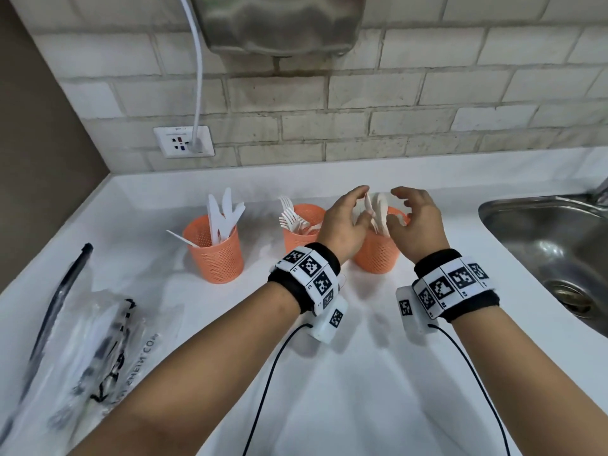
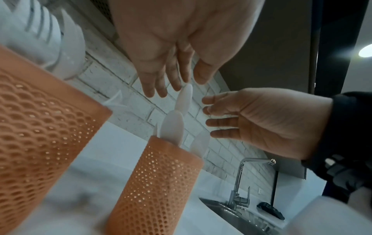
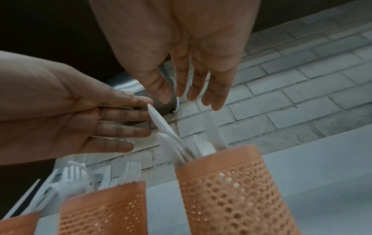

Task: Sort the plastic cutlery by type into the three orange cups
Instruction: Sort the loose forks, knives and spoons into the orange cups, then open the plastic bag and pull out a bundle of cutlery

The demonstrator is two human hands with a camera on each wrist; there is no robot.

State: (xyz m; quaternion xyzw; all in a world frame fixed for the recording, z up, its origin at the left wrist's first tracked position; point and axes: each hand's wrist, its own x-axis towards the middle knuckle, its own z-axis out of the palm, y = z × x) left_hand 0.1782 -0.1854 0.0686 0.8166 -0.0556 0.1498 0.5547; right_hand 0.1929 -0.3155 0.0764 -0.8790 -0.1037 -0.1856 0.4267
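Three orange mesh cups stand in a row on the white counter (image 1: 329, 373). The left cup (image 1: 215, 250) holds white knives (image 1: 223, 215). The middle cup (image 1: 301, 233) holds white forks (image 1: 292, 217). The right cup (image 1: 378, 250) holds white spoons (image 1: 378, 209). My left hand (image 1: 342, 222) and right hand (image 1: 416, 218) hover on either side of the spoons, fingers straight and spread, holding nothing. In the left wrist view my left hand (image 2: 171, 52) has its fingertips close to the top spoon (image 2: 184, 98). In the right wrist view my right hand (image 3: 187, 52) is above the spoons (image 3: 167, 132).
A steel sink (image 1: 552, 251) lies at the right. A clear plastic bag (image 1: 85, 337) with a black strip lies on the counter at the left. A wall socket (image 1: 184, 141) with a white cable and a steel dispenser (image 1: 279, 24) are on the brick wall.
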